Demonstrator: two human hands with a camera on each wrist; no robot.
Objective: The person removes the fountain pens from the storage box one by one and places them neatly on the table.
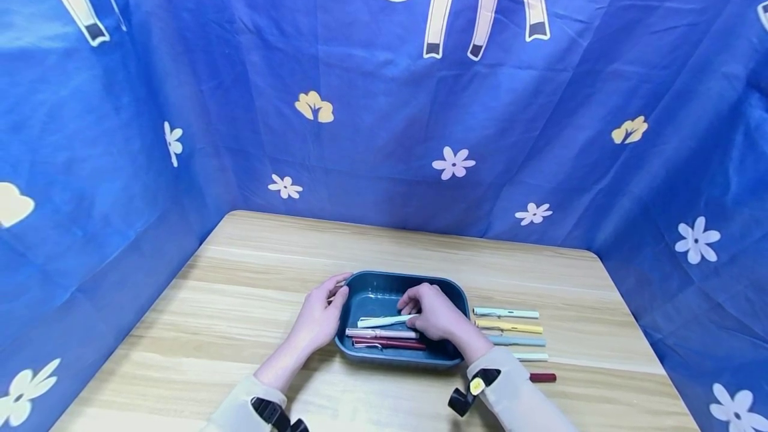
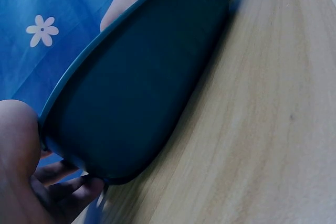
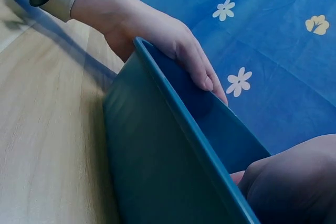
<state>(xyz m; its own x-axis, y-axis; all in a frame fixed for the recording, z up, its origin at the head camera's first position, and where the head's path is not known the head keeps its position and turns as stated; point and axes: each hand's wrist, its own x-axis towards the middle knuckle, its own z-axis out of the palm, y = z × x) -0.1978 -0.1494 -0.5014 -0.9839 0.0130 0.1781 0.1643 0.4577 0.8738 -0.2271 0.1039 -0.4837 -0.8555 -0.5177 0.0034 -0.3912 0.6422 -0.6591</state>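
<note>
A dark teal tray (image 1: 375, 299) with rounded corners sits on the table. At its left end my left hand (image 1: 321, 315) grips the rim, thumb on the near side of the corner and fingers around the outside, as the left wrist view shows of the tray (image 2: 126, 87). My right hand (image 1: 437, 312) reaches inside the tray's right half and pinches the right end of a pale mint pen (image 1: 381, 321). Just in front of it lie a pale pink pen (image 1: 378, 333) and a dark red pen (image 1: 396, 344). The tray wall hides the right fingertips in the right wrist view.
Right of the tray, several pens lie in a column on the wooden table (image 1: 252, 285): mint (image 1: 507, 313), yellow (image 1: 510, 327), blue (image 1: 519, 341), pale mint (image 1: 533, 357) and dark red (image 1: 543, 377). My right forearm partly covers the nearest ones. A blue patterned curtain (image 1: 372, 152) surrounds the table.
</note>
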